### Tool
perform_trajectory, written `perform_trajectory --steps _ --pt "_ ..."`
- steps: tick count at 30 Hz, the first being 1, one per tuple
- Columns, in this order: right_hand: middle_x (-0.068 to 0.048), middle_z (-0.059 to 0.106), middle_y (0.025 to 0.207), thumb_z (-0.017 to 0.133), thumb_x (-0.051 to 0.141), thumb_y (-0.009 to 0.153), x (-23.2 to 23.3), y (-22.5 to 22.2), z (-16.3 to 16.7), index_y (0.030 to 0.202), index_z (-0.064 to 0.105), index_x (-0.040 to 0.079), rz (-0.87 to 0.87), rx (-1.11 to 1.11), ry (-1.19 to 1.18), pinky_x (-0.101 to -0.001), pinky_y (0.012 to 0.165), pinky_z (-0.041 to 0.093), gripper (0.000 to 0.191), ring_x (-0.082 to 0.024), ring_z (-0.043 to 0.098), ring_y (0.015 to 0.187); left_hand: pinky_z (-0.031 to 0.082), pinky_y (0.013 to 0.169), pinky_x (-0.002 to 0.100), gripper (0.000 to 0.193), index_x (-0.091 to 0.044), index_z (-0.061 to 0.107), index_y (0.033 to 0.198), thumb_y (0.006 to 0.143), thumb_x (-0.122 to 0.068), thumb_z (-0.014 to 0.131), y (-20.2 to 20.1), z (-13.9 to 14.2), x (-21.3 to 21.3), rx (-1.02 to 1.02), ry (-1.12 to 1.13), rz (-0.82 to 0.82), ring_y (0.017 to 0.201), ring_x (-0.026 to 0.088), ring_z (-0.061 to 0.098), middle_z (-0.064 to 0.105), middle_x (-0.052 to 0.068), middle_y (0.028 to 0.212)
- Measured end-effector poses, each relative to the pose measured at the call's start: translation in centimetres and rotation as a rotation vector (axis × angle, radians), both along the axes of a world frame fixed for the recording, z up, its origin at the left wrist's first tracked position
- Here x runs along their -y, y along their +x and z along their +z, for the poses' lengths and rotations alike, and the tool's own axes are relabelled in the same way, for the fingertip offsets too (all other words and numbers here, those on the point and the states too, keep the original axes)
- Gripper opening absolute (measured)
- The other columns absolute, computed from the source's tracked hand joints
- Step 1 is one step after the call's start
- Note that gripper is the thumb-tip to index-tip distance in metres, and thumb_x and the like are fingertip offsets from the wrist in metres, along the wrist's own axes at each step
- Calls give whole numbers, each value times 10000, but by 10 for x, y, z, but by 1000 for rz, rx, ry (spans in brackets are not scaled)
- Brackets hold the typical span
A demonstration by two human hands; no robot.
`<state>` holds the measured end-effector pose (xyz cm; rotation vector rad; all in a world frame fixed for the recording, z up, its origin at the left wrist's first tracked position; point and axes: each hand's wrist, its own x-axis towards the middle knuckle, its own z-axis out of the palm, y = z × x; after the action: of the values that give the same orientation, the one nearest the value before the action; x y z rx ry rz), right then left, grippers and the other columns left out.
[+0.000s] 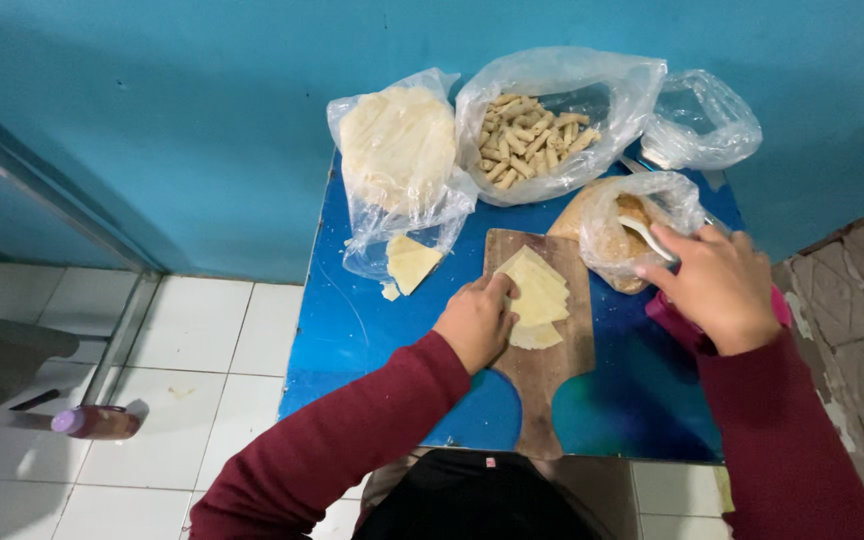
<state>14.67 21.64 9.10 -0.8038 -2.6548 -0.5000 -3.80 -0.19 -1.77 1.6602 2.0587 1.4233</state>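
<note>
We see our right hand (pixel 720 288) from the back at the right of the frame, so the fingers' hold is largely hidden; its grip is closed on the white handle of a spoon (pixel 649 238) whose bowl sinks out of sight into the filling bag (pixel 620 228), a clear plastic bag of brown crumbly stuff. What that filling is we cannot make out through the crinkled plastic. A pink shape under our right wrist is mostly covered and we cannot tell what it is.

Our left hand (pixel 476 322) rests at centre frame, its grip loose, fingertips pressing the left edge of the wrappers (pixel 536 298). These are pale yellow, thin, roughly triangular sheets stacked and fanned on a wooden board (pixel 542 370), whose handle points to the bottom of the frame. The board lies on the blue tabletop (pixel 352 330), whose lower edge is cut off by our dark lap and maroon sleeves.

At upper centre a bag of rolls (pixel 537 135) holds many small beige sticks. Left of it a bag of round sheets (pixel 399 150) stands against the blue wall, with a loose wrapper piece (pixel 410 262) spilling from under it. An empty-looking clear bag (pixel 700 122) sits upper right.
</note>
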Motion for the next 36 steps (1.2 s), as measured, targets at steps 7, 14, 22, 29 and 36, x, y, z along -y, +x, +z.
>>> perform_trajectory --steps 7,14,22,29,36 --pt "-174 740 943 733 260 923 -19 -3 -9 1229 762 169 43 -316 -498 -431 711 537 321 -337 698 767 527 794 476 281 -40 571 1080 842 -72 718 -1 3 1 1 -21 -27 896 393 663 656 190 973" --pt "-177 740 1006 706 229 1014 -18 -34 -1 1137 771 90 176 -488 -500 -387 718 532 196 -311 699 784 530 782 479 280 -42 571 1082 845 -79 717 0 9 3 13 -51 -14 897 407 665 659 202 993" --pt "-71 753 893 644 169 1055 -21 -31 4 1073 767 13 -11 -779 -923 -273 617 451 200 -96 584 683 523 804 489 296 -42 579 1087 835 -85 729 0 12 9 -37 -78 6 926 428 652 663 211 1037" --pt "-53 703 873 600 104 1042 -34 -10 2 1090 687 -6 -53 -1061 -1372 -196 508 361 148 -31 492 608 540 770 467 281 -37 605 1010 805 -141 767 -3 18 11 45 -151 -13 873 372 677 673 177 956" --pt "-63 693 874 580 106 1086 -16 19 -30 1083 667 -6 83 -1137 -1490 -212 526 370 142 -54 500 603 542 765 479 157 -58 664 942 847 -162 734 -6 11 10 -31 -179 69 854 388 675 681 179 925"
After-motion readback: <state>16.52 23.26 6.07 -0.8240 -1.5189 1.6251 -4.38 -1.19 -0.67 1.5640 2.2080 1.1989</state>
